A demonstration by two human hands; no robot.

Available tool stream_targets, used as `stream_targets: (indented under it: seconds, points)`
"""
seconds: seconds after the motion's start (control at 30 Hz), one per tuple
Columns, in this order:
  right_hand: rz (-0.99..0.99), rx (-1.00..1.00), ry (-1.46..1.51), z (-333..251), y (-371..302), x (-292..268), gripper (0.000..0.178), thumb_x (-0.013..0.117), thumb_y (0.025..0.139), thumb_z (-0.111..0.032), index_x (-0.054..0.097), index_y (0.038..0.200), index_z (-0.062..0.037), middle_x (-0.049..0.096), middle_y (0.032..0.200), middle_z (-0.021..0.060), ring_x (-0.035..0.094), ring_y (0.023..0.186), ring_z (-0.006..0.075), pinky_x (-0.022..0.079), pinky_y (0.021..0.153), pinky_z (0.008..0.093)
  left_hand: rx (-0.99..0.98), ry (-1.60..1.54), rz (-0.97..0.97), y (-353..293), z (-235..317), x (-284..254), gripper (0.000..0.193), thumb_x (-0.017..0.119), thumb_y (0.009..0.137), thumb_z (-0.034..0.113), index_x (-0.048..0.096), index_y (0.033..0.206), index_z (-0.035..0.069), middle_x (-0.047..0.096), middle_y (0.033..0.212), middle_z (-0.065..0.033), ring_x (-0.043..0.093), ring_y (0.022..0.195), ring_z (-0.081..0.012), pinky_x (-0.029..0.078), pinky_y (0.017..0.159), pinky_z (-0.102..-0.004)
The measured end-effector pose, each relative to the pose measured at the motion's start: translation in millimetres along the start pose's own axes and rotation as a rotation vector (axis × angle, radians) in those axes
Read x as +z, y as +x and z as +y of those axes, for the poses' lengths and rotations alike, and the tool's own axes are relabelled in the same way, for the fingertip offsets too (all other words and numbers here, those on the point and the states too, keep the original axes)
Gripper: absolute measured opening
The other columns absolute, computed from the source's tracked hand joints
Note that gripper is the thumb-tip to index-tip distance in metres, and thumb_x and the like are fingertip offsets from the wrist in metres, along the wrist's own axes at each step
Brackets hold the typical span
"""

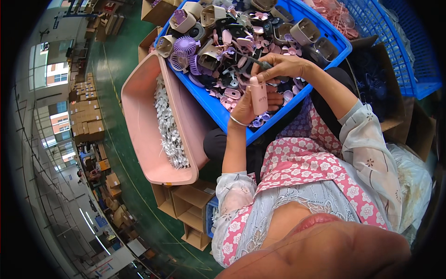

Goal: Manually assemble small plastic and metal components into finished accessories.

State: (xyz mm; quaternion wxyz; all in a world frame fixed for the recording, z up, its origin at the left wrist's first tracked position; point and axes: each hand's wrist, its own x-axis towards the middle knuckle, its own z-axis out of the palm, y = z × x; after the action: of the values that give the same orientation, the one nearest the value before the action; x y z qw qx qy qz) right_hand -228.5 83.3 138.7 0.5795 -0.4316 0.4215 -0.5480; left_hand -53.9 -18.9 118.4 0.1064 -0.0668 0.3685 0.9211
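My left hand (243, 110) is closed round a pink handheld-fan handle (259, 98), a smooth rounded casing held upright over the near side of a blue crate (200, 96). Just above it, my right hand (284, 66) pinches a dark slim tool (265, 65) close to the casing's upper end; its exact kind and tip are hard to make out. Under both hands the crate is heaped with mixed plastic parts: purple fan heads (185, 46), beige hollow housings (305, 30), and small pink and black pieces.
Left of the crate stands a pink bin (139, 111) with white strip-like parts (168, 125). Pink fan parts (335, 18) and a blue basket (391, 35) are at the far right. Cardboard boxes (191, 201) sit below the bin, beside a green floor (134, 167).
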Motion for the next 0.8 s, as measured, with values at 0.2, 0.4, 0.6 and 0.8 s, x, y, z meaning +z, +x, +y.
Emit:
stream_targets:
  seconds: [0.2, 0.4, 0.6, 0.8]
  points:
    - [0.328, 0.033, -0.029, -3, -3, -2, 0.036, 0.056, 0.085, -0.033, 0.055, 0.104, -0.0021, 0.057, 0.075, 0.0008, 0.054, 0.058, 0.0062, 0.041, 0.048, 0.0192, 0.178, -0.065, 0.109, 5, 5, -14, 0.03, 0.057, 0.086, 0.026, 0.047, 0.108, 0.008, 0.059, 0.084, -0.0057, 0.06, 0.071, -0.0149, 0.051, 0.057, -0.0251]
    - [0.482, 0.24, -0.179, 23, -2, -1, 0.03, 0.054, 0.087, -0.034, 0.054, 0.097, -0.0058, 0.05, 0.061, -0.002, 0.046, 0.043, 0.0048, 0.032, 0.038, 0.0179, 0.417, 0.059, 0.431, -7, 21, -45, 0.037, 0.055, 0.086, 0.036, 0.047, 0.109, 0.007, 0.057, 0.083, -0.0076, 0.057, 0.065, -0.0142, 0.048, 0.057, -0.0267]
    - [0.557, 0.145, -0.28, 22, -12, 28, 0.036, 0.052, 0.088, -0.028, 0.037, 0.111, -0.0047, 0.042, 0.065, -0.0015, 0.041, 0.048, 0.0049, 0.03, 0.04, 0.0196, 0.415, -0.333, 0.321, -12, 28, -77, 0.053, 0.039, 0.088, 0.053, 0.051, 0.109, 0.005, 0.059, 0.084, -0.0098, 0.058, 0.067, -0.0185, 0.05, 0.061, -0.0307]
    - [0.491, 0.014, -0.395, 15, -7, 83, 0.026, 0.05, 0.088, -0.013, 0.042, 0.112, -0.0068, 0.039, 0.065, -0.0042, 0.039, 0.052, 0.0029, 0.03, 0.043, 0.019, 0.443, -0.27, 0.331, -15, 24, -81, 0.05, 0.037, 0.09, 0.048, 0.05, 0.113, 0.006, 0.059, 0.086, -0.0095, 0.059, 0.069, -0.0194, 0.051, 0.062, -0.033]
